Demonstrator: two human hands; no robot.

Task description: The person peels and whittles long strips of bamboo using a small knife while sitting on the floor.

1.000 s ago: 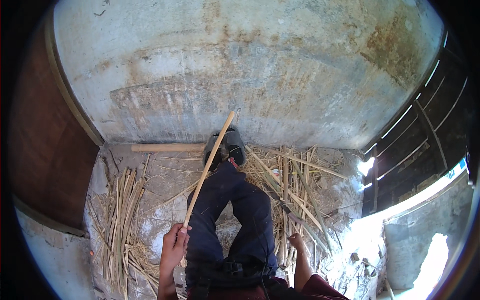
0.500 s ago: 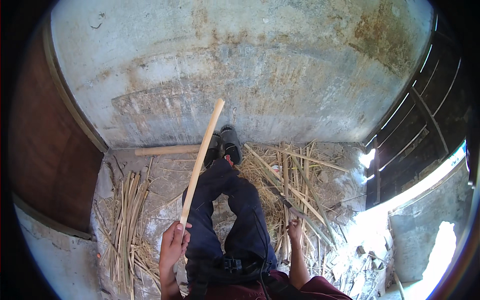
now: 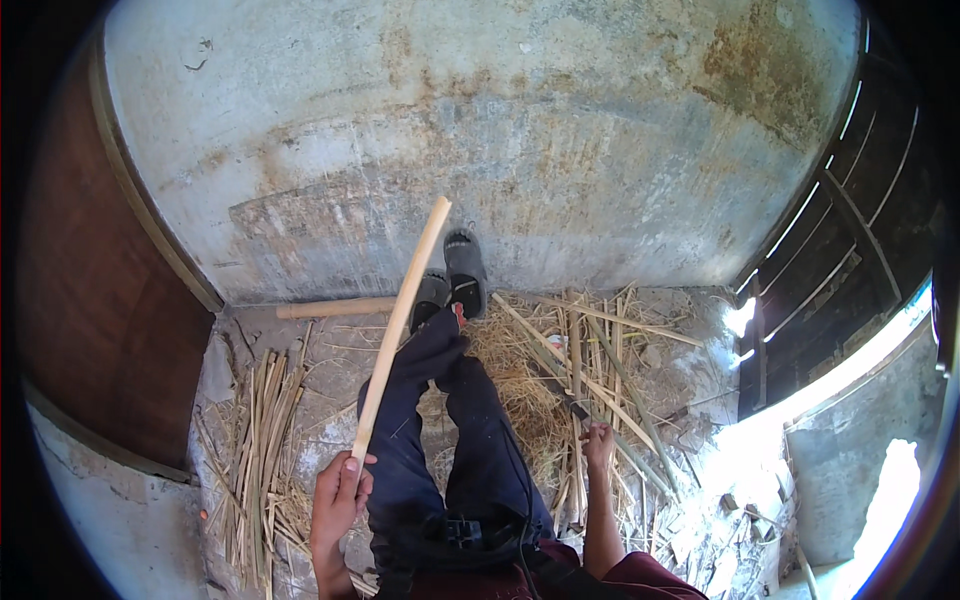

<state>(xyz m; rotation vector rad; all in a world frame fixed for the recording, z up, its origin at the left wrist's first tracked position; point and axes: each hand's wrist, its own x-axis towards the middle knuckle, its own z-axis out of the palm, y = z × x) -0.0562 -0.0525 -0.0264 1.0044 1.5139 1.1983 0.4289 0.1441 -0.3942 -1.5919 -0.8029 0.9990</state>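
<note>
My left hand (image 3: 338, 498) is closed around the lower end of a long, pale split bamboo strip (image 3: 400, 315), which points up and away across my legs. Over on the right, my right hand (image 3: 598, 445) has its fingers closed on what looks like a dark-bladed knife (image 3: 574, 407). The blade slants up and left over the straw, and its handle is mostly hidden by the fingers. Strip and knife are well apart.
A heap of bamboo sticks and shavings (image 3: 530, 390) lies right of my legs. Several split strips (image 3: 262, 450) are bundled at left. A thick bamboo pole (image 3: 335, 308) rests along the stained wall (image 3: 480, 150). A brown panel (image 3: 110, 300) stands left.
My right hand and the knife have moved slightly up. My feet and legs have shifted, one shoe now higher against the wall. The left hand still holds the strip, a little lower.
</note>
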